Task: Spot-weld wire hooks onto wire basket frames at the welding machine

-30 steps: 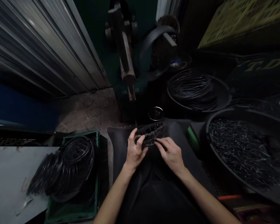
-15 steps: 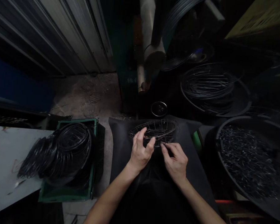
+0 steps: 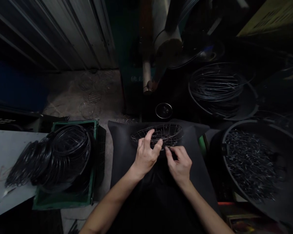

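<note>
A small round wire grille [image 3: 169, 131], made of rings and thin cross wires, lies on the black cloth [image 3: 122, 143] over my lap. My left hand [image 3: 145, 156] grips its near left rim with thumb and fingers curled round the wire. My right hand [image 3: 179, 162] pinches a wire at the grille's near edge with thumb and forefinger; the other fingers are folded in.
A green crate [image 3: 94, 136] at my left holds a pile of black wire rings [image 3: 56, 156]. At right a big black tub [image 3: 286, 198] holds several short wire pieces; behind it lies a coil of wire [image 3: 216, 86]. A machine with a roller [image 3: 166, 42] stands ahead.
The view has tilted down and closer to the machine. The grille has been turned flatter on my lap, and both hands have shifted along its near rim.
</note>
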The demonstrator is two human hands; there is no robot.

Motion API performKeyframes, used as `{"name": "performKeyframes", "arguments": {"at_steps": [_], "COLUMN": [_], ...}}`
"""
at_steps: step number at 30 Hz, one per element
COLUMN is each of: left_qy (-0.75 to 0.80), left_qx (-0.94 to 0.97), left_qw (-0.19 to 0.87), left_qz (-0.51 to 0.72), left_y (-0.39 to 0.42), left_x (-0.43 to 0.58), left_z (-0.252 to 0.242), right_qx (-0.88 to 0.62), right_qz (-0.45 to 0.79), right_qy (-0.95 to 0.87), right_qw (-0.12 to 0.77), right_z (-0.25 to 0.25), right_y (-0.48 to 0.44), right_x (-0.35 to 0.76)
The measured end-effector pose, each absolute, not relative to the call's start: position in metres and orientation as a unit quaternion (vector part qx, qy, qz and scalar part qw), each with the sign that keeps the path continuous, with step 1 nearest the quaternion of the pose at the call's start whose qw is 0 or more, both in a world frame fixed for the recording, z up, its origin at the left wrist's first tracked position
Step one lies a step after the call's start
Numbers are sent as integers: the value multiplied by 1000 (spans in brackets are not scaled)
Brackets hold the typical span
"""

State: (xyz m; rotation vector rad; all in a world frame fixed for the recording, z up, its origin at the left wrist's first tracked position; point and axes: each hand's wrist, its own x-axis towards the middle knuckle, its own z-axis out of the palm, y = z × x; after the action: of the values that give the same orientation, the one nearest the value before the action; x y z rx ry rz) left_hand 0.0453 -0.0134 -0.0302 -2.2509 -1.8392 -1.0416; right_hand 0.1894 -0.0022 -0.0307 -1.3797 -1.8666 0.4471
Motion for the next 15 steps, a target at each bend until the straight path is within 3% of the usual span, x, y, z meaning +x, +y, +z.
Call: {"name": "performKeyframes", "arguments": {"at_steps": [3, 9, 15], "left_qy": [-594, -598, -610], "left_qx": [-733, -734, -730], "left_qw": [26, -1, -21], "left_qz": [-332, -323, -308], "left_y": [-11, -6, -6], "left_x": [46, 44, 41], "left_z": [-31, -30, -31], "right_qx": [-540, -500, -513], "right_qz": [183, 82, 167], "right_qy": [-735, -797, -752], "right_qw": [368, 330, 378], "right_z": [-32, -39, -32], "right_y": [2, 27, 11], "right_x": [195, 221, 192]}}
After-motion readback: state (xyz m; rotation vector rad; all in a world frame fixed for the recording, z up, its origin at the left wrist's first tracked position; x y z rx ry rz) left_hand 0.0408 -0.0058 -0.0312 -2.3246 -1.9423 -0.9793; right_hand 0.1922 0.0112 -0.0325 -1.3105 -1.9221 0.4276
